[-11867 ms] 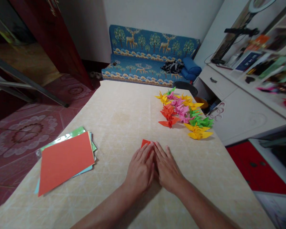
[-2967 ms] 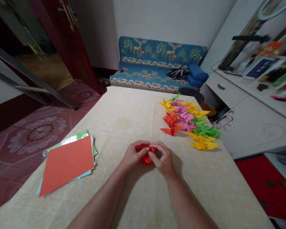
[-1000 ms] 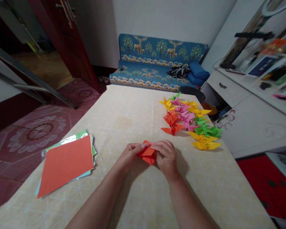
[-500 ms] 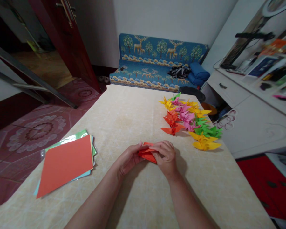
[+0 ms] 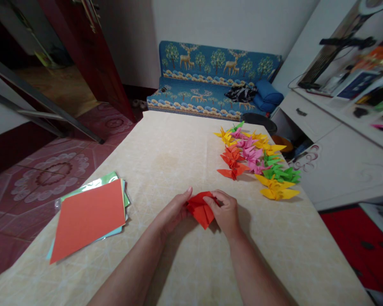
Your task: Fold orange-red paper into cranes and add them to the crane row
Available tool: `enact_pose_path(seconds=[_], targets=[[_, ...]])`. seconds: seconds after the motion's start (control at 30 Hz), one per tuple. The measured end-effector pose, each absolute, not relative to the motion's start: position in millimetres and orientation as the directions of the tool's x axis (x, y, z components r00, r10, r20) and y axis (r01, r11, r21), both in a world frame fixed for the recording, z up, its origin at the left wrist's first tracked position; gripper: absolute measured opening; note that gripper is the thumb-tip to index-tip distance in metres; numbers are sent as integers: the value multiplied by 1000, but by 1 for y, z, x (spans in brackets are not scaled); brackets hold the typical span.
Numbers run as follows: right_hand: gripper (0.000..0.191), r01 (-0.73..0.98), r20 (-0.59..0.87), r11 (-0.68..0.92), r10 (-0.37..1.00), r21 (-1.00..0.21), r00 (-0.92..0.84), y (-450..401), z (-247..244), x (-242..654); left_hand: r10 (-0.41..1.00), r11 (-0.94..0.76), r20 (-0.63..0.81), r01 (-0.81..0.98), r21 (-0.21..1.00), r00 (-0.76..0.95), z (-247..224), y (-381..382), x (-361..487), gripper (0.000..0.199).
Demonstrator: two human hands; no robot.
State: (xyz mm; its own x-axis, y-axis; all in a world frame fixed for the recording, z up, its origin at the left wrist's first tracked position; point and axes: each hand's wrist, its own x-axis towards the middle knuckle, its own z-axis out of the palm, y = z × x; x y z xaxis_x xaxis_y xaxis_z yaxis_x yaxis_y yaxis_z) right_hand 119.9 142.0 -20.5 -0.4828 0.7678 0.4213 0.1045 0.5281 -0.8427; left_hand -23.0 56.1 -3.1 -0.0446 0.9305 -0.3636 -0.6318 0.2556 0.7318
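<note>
A partly folded piece of red origami paper is between my hands, just above the table, one point of it facing me and creases running down its face. My left hand holds its left edge, thumb raised and the fingers partly behind the paper. On the other side, my right hand pinches the right part of the sheet between thumb and fingers. Several finished paper cranes in red, pink, yellow, green and orange-yellow stand in rows beyond my right hand.
A stack of coloured paper with an orange-red sheet on top lies at the table's left. The table has a pale patterned cloth. Behind it stands a blue sofa; a white cabinet flanks the right side.
The red paper has been spread from a narrow folded shape into a wider one with a point toward me. My right hand has shifted slightly right.
</note>
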Motion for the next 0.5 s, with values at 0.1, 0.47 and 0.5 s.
enact_pose_path(seconds=[0.1, 0.47, 0.5], targets=[[17, 122, 344, 435, 830, -892, -439, 141, -19, 120, 920, 278, -393, -691, 667, -10, -4, 57, -25, 48], [19, 54, 248, 282, 908, -958, -339, 142, -17, 123, 947, 257, -312, -753, 605, 73, -8, 56, -24, 32], [16, 57, 293, 330, 895, -942, -336, 142, -17, 123, 945, 263, -317, -757, 599, 78, -8, 57, -23, 32]])
